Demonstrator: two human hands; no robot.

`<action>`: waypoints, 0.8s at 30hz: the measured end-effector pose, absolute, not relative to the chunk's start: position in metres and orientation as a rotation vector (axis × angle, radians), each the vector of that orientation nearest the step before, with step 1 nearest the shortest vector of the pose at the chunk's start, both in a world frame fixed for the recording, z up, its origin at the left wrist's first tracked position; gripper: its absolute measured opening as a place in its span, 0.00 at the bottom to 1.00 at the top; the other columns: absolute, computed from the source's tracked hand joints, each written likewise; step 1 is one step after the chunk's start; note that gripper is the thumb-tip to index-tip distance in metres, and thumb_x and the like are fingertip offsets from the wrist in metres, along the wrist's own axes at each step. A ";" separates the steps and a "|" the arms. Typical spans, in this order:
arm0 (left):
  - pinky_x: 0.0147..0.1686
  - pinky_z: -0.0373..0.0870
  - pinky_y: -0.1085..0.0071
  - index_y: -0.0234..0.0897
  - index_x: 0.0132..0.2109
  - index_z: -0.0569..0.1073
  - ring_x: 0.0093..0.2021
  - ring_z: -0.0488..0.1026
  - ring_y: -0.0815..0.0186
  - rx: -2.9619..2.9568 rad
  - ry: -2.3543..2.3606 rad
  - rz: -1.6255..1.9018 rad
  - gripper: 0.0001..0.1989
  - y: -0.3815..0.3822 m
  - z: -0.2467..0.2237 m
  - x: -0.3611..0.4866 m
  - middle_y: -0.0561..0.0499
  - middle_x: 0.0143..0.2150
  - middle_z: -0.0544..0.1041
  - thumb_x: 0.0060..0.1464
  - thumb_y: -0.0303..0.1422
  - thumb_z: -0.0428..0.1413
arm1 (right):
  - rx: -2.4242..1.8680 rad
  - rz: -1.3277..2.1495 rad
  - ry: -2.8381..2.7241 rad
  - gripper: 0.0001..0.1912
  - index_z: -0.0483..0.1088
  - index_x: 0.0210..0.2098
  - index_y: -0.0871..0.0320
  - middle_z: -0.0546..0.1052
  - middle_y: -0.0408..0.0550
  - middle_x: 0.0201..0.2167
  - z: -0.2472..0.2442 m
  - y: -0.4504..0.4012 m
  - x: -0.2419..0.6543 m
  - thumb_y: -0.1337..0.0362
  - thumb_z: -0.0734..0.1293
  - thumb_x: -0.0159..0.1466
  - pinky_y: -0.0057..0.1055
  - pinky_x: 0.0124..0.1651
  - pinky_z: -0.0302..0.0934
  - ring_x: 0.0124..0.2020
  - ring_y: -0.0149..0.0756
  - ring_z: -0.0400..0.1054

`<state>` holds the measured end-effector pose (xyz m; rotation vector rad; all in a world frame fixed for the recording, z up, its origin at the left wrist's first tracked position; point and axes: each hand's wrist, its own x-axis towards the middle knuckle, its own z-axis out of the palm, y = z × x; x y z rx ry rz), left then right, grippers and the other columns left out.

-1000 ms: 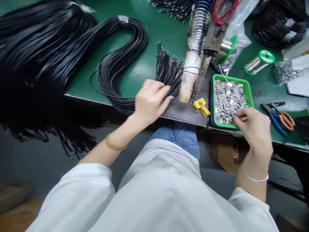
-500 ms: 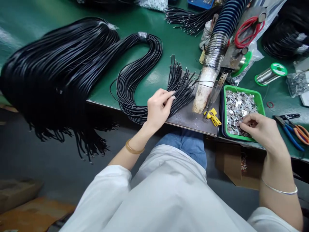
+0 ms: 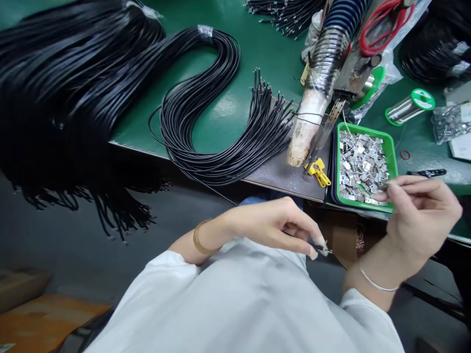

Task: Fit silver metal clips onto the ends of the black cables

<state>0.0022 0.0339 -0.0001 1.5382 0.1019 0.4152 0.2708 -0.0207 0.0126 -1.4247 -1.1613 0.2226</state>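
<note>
My left hand (image 3: 281, 228) is closed in front of my body, pinching the end of a black cable (image 3: 319, 247) between thumb and fingers. Bare wire tips stick out past the fingertips. My right hand (image 3: 423, 215) is lifted over the near right corner of a green tray (image 3: 393, 157), its thumb and finger pinching a small metal connector (image 3: 383, 187), mostly covered by the fingers. Many similar silver metal connectors (image 3: 362, 164) fill the tray. Left of it, a curved bundle of black cables (image 3: 206, 166) lies along the table edge, stripped ends fanned toward the hose.
An exhaust hose (image 3: 316, 105) with a whitish end slants down beside a metal-armed tool (image 3: 331, 117). Yellow clips (image 3: 318, 172) lie below. A solder wire spool (image 3: 408, 108) stands behind the tray. A thick cable pile (image 3: 81, 63) overhangs the table at left.
My left hand has left the cable bundle, coming toward my body and rightward with one cable end. My right hand has risen out of the tray with a connector. The view has shifted slightly.
</note>
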 end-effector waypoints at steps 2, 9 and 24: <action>0.20 0.59 0.76 0.32 0.38 0.80 0.20 0.62 0.74 1.403 0.291 0.493 0.09 0.023 -0.017 0.017 0.53 0.23 0.72 0.58 0.35 0.61 | -1.402 0.177 -1.193 0.09 0.73 0.27 0.55 0.78 0.46 0.31 0.010 -0.029 0.241 0.69 0.77 0.54 0.37 0.32 0.73 0.28 0.37 0.74; 0.22 0.59 0.78 0.33 0.36 0.73 0.20 0.61 0.77 0.956 0.765 0.896 0.15 0.020 -0.059 0.021 0.57 0.22 0.71 0.52 0.41 0.66 | -1.407 0.067 -1.587 0.14 0.79 0.42 0.47 0.79 0.45 0.43 -0.037 -0.044 0.186 0.73 0.72 0.61 0.38 0.47 0.77 0.42 0.36 0.77; 0.23 0.56 0.80 0.34 0.34 0.71 0.22 0.59 0.79 0.953 0.736 0.939 0.17 0.022 -0.047 0.024 0.59 0.23 0.66 0.48 0.40 0.69 | -1.349 -0.006 -1.648 0.16 0.76 0.46 0.47 0.79 0.46 0.48 -0.054 -0.045 0.177 0.72 0.71 0.63 0.39 0.51 0.76 0.46 0.39 0.77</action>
